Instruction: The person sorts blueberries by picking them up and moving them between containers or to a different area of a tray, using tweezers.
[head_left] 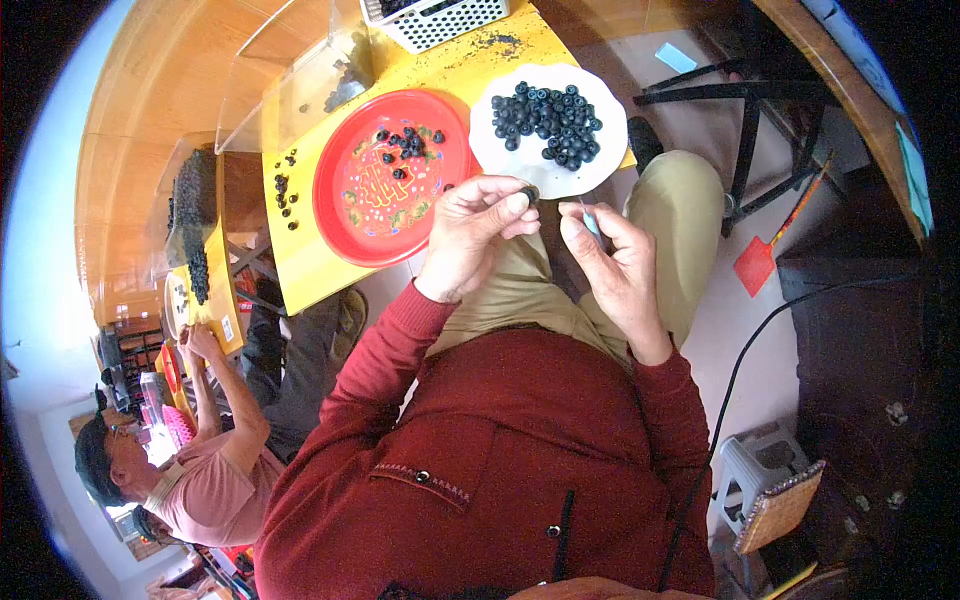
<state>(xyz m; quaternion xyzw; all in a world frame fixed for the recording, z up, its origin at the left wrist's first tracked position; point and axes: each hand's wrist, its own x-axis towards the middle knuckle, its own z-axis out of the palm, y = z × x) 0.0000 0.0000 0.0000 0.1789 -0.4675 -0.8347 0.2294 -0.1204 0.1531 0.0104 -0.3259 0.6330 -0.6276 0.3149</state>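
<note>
Between thumb and fingertips, my left hand (472,232) pinches a small dark round bead-like piece (529,193). Just to its right, my right hand (617,260) grips a slim tool with a light-blue handle (592,223), its thin tip pointing up near the left fingertips. A small gap separates the two hands. Beyond them, a white scalloped plate (512,168) holds many dark round pieces (563,112), some showing a ring or hole on top. Left of that plate, a red patterned tray (335,215) carries a smaller cluster of similar dark pieces (408,143).
On the yellow table (300,270), several loose dark pieces (284,187) lie at the left. A white perforated basket (445,25) stands at the back beside dark crumbs, near a clear panel (290,75). A co-worker (215,480) sits at left; a grey stool (755,470) is at right.
</note>
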